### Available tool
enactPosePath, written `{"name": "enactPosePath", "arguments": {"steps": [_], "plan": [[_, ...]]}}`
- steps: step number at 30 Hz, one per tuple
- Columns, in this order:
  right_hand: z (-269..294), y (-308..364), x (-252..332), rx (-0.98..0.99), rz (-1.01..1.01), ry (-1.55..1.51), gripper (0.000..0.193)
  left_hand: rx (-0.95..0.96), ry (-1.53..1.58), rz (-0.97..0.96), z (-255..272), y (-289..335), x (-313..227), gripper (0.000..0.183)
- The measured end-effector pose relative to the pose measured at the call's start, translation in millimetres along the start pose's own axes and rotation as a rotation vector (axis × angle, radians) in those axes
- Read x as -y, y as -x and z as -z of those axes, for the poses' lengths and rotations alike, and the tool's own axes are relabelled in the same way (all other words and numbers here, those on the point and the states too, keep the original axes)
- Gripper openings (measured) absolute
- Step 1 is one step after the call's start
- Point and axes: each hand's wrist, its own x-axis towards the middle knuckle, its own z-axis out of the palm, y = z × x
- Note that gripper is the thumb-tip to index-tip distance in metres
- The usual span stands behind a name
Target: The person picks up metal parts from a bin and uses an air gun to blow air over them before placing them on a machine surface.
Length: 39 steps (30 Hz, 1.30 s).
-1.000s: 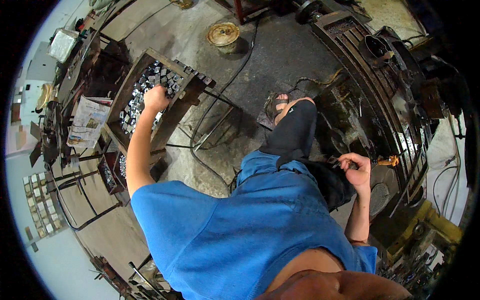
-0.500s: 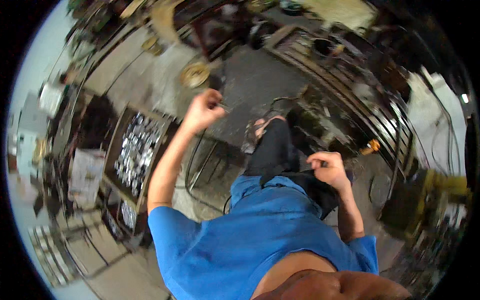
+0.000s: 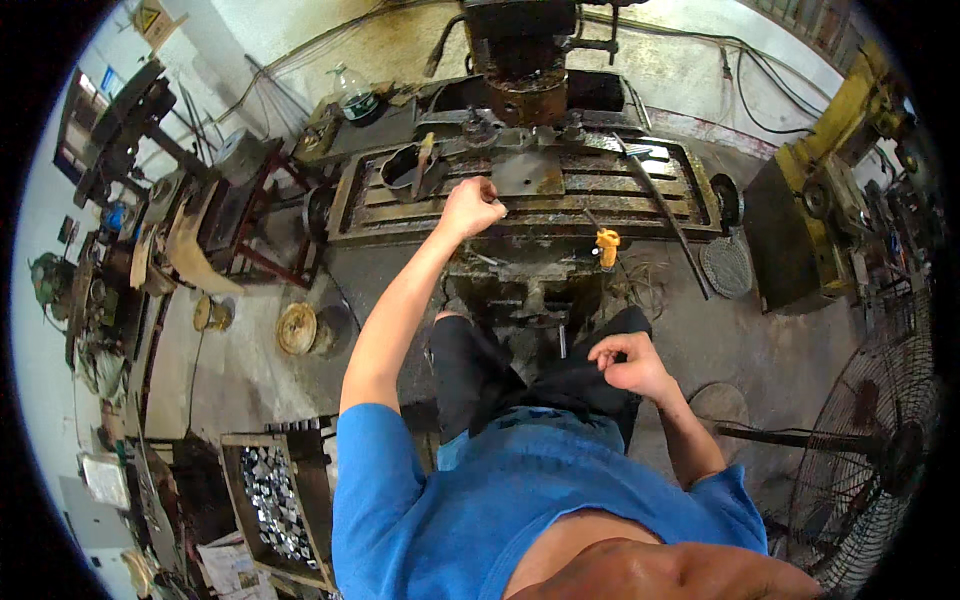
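My left hand (image 3: 472,208) is closed, its fingers curled in over the front edge of a slotted metal machine table (image 3: 400,215). A tiny pale bit shows at its fingertips, too small to name. Close by on that table stand a dark pot (image 3: 399,168) with a brush (image 3: 424,158) and a flat metal plate (image 3: 530,175) under the dark machine head (image 3: 520,75). Over my right thigh hovers my right hand (image 3: 635,365), with loosely curled fingers; whatever is inside, if anything, is hidden. A yellow-orange handle (image 3: 607,247) sits at the table's front, ahead of that hand.
A wooden box of shiny metal pieces (image 3: 275,500) is at my lower left. A large fan (image 3: 870,450) stands at right, near a yellow-green machine (image 3: 790,230). One long bar (image 3: 668,215) leans off the table. A round pan (image 3: 297,328) lies on the floor.
My view and body have turned right, from the box of metal pieces toward the machine table. My left hand now reaches over the table's edge; both hands stay curled.
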Motion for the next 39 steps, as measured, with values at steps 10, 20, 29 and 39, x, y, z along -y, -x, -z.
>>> {"name": "enactPosePath", "arguments": {"steps": [10,20,29,39], "plan": [[33.8,12.0,-27.4,-0.190,-0.162,-0.023,0.017,-0.053,-0.135,-0.118,-38.8,-80.0,-3.0,0.029],[74.3,-50.0,-121.0,-0.392,-0.112,-0.241,0.030,-0.231,0.055,-0.209,-13.9,-32.3,13.7,0.020],[72.9,-141.8,-226.3,-0.581,-0.201,-0.194,0.021,-0.114,-0.405,-0.316,-30.1,-38.9,-3.6,0.027],[60.4,-120.8,-36.8,-0.181,0.116,-0.123,0.052,-0.088,-0.425,-0.280,-31.0,-51.4,8.7,0.024]]}}
